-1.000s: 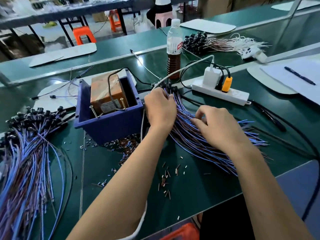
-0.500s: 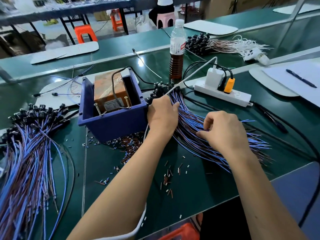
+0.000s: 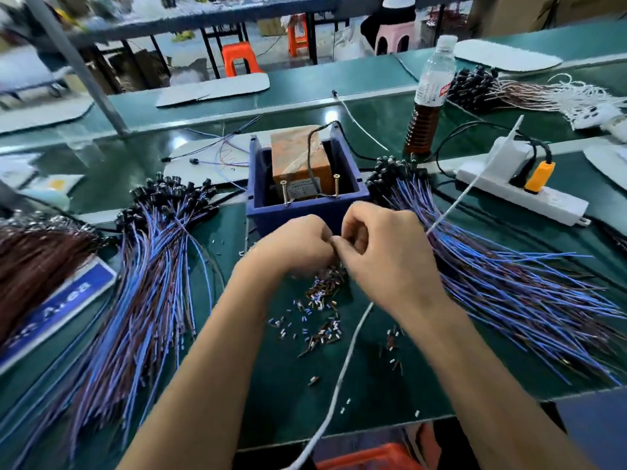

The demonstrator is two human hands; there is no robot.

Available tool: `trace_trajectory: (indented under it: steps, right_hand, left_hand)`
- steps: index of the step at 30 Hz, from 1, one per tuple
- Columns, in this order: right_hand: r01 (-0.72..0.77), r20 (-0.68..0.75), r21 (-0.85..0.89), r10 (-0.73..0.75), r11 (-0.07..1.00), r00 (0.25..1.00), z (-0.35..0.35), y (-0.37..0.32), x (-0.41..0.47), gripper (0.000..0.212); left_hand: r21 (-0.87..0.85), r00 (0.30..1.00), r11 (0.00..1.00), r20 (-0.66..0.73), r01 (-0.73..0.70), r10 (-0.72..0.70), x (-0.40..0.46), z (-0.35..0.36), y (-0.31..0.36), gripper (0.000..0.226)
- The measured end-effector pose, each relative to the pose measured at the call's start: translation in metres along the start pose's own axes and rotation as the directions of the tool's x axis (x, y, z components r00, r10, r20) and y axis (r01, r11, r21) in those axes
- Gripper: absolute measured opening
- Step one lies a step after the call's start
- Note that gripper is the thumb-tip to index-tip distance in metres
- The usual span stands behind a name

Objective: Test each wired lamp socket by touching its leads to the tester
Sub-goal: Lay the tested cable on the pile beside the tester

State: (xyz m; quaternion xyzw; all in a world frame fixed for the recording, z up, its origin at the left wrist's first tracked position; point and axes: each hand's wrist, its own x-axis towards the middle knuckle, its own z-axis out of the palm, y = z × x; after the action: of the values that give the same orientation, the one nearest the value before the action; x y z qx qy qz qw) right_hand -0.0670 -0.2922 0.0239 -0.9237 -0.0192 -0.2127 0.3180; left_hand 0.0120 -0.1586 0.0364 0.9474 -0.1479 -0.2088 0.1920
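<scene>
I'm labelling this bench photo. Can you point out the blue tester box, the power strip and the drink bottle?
Blue tester box [image 3: 307,212], head view: its front wall.
Power strip [image 3: 539,198], head view: its white top face.
Drink bottle [image 3: 424,123], head view: its lower, brown-filled part.

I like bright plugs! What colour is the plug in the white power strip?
Orange plug, next to a black one, in the power strip; head view.

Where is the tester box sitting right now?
In the head view, the tester sits inside the blue bin at table centre, just beyond both hands, between the two wired-socket bundles.
</scene>
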Motion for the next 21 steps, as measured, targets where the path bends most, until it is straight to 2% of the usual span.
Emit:
trace_trajectory:
  steps: [3, 5, 7, 9, 10, 11, 14, 16, 17, 18, 21]
  right_hand:
    - [0.091, 0.127, 0.025, -0.094, 0.996, 0.988, 0.030, -0.029, 0.005, 0.019]
    - [0.156, 0.255, 0.016, -0.155, 0.988, 0.954, 0.053, -0.050, 0.010, 0.013]
    - [0.242, 0.381, -0.039, -0.209, 0.970, 0.901, 0.080, -0.071, 0.015, 0.005]
    - [0.276, 0.446, -0.056, -0.223, 0.959, 0.867, 0.108, -0.094, 0.019, 0.006]
    - [0.256, 0.459, -0.048, -0.207, 0.965, 0.864, 0.120, -0.104, 0.022, 0.007]
    - [0.217, 0.461, -0.029, -0.180, 0.976, 0.869, 0.131, -0.112, 0.024, 0.013]
    - [0.069, 0.514, -0.027, -0.045, 0.997, 0.857, 0.158, -0.122, 0.029, 0.025]
    - [0.043, 0.528, -0.079, 0.006, 0.996, 0.849, 0.170, -0.121, 0.027, 0.018]
    - [0.062, 0.517, -0.110, 0.004, 0.992, 0.856, 0.175, -0.120, 0.026, 0.011]
    - [0.069, 0.510, -0.142, 0.014, 0.987, 0.860, 0.177, -0.119, 0.026, 0.013]
    - [-0.006, 0.504, -0.081, 0.047, 0.997, 0.863, 0.178, -0.118, 0.027, 0.013]
  left_hand:
    - [0.032, 0.985, 0.989, -0.096, 0.146, -0.143, -0.023, -0.018, -0.048, 0.020]
    - [-0.021, 0.922, 0.962, -0.282, 0.271, -0.266, -0.033, -0.025, -0.081, 0.026]
    - [-0.091, 0.762, 0.915, -0.525, 0.392, -0.379, -0.038, -0.026, -0.108, 0.023]
    - [-0.161, 0.587, 0.868, -0.677, 0.470, -0.443, -0.037, -0.027, -0.128, 0.026]
    - [-0.192, 0.537, 0.852, -0.703, 0.487, -0.466, -0.036, -0.028, -0.135, 0.029]
    - [-0.209, 0.516, 0.845, -0.712, 0.492, -0.477, -0.033, -0.029, -0.141, 0.032]
    - [-0.210, 0.558, 0.867, -0.691, 0.453, -0.459, -0.023, -0.036, -0.156, 0.033]
    - [-0.226, 0.594, 0.875, -0.659, 0.427, -0.460, -0.017, -0.039, -0.161, 0.022]
    - [-0.247, 0.599, 0.867, -0.640, 0.433, -0.481, -0.014, -0.040, -0.163, 0.025]
    - [-0.277, 0.601, 0.859, -0.621, 0.432, -0.502, -0.012, -0.040, -0.166, 0.028]
    - [-0.380, 0.593, 0.834, -0.586, 0.400, -0.552, -0.011, -0.037, -0.168, 0.033]
